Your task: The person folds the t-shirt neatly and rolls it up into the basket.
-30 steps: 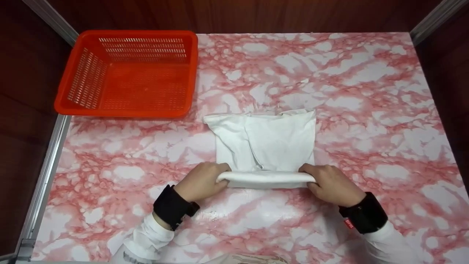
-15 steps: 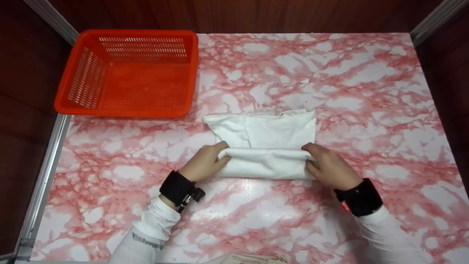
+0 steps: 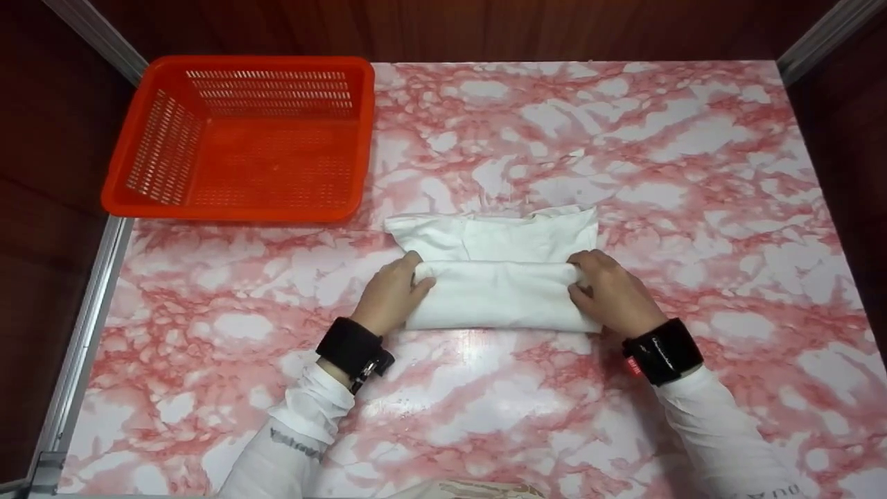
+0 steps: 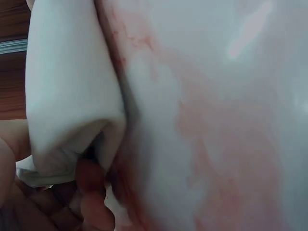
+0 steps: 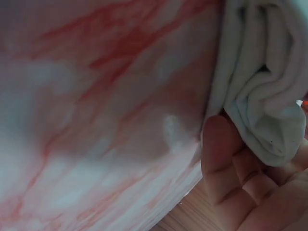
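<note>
A white cloth garment (image 3: 495,298) lies in front of me, its near part folded over toward the far side, with a flared, wrinkled far edge still flat. My left hand (image 3: 391,294) grips the left end of the fold, thumb on top. At the right end, my right hand (image 3: 617,294) holds the same fold between thumb and fingers. In the left wrist view, curled fingers (image 4: 94,202) reach into the open end of the thick fold. The right wrist view shows stacked layers of the garment (image 5: 269,115), with fingers (image 5: 221,163) tucked under them.
An orange-red plastic basket (image 3: 277,166) with slotted walls stands at the back left, nothing in it. The table (image 3: 693,208) has a red and white marbled top. Dark wooden panels (image 3: 457,31) border it at the back and sides.
Both hands have moved away from me, carrying the rolled near edge of the garment farther over its far part. Less of the flat far part shows now. The basket stays put.
</note>
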The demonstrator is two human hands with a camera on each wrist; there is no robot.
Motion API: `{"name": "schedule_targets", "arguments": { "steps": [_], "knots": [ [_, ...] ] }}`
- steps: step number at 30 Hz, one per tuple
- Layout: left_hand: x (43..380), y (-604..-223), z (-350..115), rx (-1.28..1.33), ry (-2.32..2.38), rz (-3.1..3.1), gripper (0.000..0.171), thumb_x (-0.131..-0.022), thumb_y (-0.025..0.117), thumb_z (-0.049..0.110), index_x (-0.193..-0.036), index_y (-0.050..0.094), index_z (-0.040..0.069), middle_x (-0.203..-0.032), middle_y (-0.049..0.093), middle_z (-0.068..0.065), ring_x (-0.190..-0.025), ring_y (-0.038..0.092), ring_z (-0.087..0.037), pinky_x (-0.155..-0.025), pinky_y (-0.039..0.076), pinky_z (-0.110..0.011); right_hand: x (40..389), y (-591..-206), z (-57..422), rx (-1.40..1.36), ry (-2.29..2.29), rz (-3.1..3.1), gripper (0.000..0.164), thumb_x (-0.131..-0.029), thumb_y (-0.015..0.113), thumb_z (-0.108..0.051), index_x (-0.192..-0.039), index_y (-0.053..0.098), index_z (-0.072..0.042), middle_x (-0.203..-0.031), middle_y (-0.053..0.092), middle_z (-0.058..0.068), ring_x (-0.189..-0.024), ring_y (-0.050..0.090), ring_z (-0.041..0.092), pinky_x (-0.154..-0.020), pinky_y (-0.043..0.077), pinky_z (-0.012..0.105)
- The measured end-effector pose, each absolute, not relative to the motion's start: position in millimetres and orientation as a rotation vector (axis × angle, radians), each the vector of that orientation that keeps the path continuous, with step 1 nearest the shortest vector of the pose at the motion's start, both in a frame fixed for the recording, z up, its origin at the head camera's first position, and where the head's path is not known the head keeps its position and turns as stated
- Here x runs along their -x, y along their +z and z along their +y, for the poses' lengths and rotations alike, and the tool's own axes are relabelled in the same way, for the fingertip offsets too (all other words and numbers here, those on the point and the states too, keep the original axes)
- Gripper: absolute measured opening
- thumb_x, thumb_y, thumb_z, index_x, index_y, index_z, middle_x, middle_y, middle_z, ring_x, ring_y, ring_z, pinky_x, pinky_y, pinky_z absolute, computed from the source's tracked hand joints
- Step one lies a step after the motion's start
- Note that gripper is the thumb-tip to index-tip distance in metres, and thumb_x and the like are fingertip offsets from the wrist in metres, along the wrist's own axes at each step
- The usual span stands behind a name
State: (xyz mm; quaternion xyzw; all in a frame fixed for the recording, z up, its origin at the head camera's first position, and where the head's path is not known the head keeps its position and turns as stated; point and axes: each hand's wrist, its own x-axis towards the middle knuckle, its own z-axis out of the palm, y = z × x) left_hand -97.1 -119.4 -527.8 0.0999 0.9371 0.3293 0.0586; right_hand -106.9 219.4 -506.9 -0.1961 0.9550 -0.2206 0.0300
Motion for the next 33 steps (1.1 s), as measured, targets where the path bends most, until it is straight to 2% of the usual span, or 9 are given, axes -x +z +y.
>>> {"name": "schedule_targets", "arguments": {
  "steps": [3,6,9,14,18,23,28,30,33],
  "knots": [
    [97,-532,-119,-0.276,0.999,2.901,0.029,-0.089,0.065,0.026,-0.106,0.053,0.007,-0.088,0.053,-0.008,-0.07,0.053,-0.022,-0.067,0.046,-0.038,109,-509,219,0.654,-0.661,2.998,0.035,-0.081,0.069,-0.012,-0.113,0.054,-0.008,-0.1,0.053,0.009,-0.077,0.052,0.021,-0.056,0.045,0.036],
    [97,-533,-118,-0.276,0.979,2.984,0.036,-0.085,0.07,0.025,-0.113,0.055,0.009,-0.101,0.05,-0.01,-0.08,0.055,-0.023,-0.07,0.048,-0.039,111,-509,220,0.695,-0.63,3.056,0.037,-0.078,0.075,-0.013,-0.109,0.055,-0.01,-0.103,0.051,0.008,-0.085,0.051,0.024,-0.056,0.045,0.036],
    [98,-531,-117,-0.35,0.905,3.076,0.039,-0.081,0.074,0.021,-0.115,0.058,0.012,-0.111,0.048,-0.01,-0.096,0.052,-0.026,-0.076,0.047,-0.039,111,-510,221,0.717,-0.613,3.096,0.033,-0.077,0.078,-0.014,-0.103,0.059,-0.011,-0.107,0.052,0.01,-0.092,0.051,0.029,-0.059,0.046,0.04],
    [97,-529,-116,-0.551,0.734,3.182,0.032,-0.079,0.075,0.013,-0.11,0.068,0.013,-0.122,0.048,-0.011,-0.12,0.044,-0.034,-0.08,0.042,-0.04,110,-515,225,0.793,-0.606,3.126,0.028,-0.078,0.077,-0.015,-0.101,0.064,-0.008,-0.105,0.055,0.014,-0.09,0.052,0.033,-0.065,0.046,0.043],
    [95,-529,-116,-0.584,0.677,3.207,0.028,-0.082,0.071,0.011,-0.11,0.072,0.013,-0.123,0.052,-0.014,-0.121,0.044,-0.034,-0.079,0.042,-0.04,110,-518,228,0.817,-0.614,3.124,0.027,-0.079,0.076,-0.016,-0.103,0.067,-0.007,-0.106,0.056,0.015,-0.09,0.052,0.032,-0.07,0.047,0.044],
    [84,-522,-116,-0.577,0.584,3.174,0.034,-0.089,0.063,0.017,-0.122,0.064,0.009,-0.131,0.049,-0.018,-0.121,0.044,-0.033,-0.087,0.042,-0.042,105,-514,231,0.854,-0.631,3.116,0.031,-0.08,0.074,-0.014,-0.108,0.065,-0.005,-0.116,0.055,0.017,-0.101,0.052,0.033,-0.08,0.046,0.047],
    [63,-514,-115,-0.747,0.539,3.059,0.052,-0.09,0.061,0.03,-0.134,0.051,0.003,-0.145,0.038,-0.019,-0.136,0.032,-0.033,-0.108,0.03,-0.045,85,-510,232,0.927,-0.646,3.107,0.045,-0.084,0.072,-0.019,-0.124,0.057,-0.005,-0.131,0.05,0.018,-0.12,0.047,0.034,-0.097,0.041,0.05],
    [56,-513,-115,-0.836,0.527,2.995,0.057,-0.089,0.063,0.03,-0.137,0.047,0.003,-0.149,0.035,-0.018,-0.14,0.027,-0.032,-0.113,0.024,-0.044,77,-511,232,0.978,-0.626,3.082,0.056,-0.083,0.072,-0.024,-0.132,0.052,-0.006,-0.137,0.047,0.018,-0.126,0.045,0.034,-0.104,0.035,0.048],
    [52,-516,-115,-0.899,0.524,2.926,0.061,-0.086,0.067,0.026,-0.14,0.045,0.007,-0.15,0.032,-0.018,-0.141,0.024,-0.032,-0.114,0.021,-0.043,70,-515,231,1.048,-0.57,3.029,0.073,-0.079,0.075,-0.032,-0.139,0.046,-0.004,-0.142,0.043,0.018,-0.131,0.04,0.034,-0.11,0.028,0.047]
  ]
}}
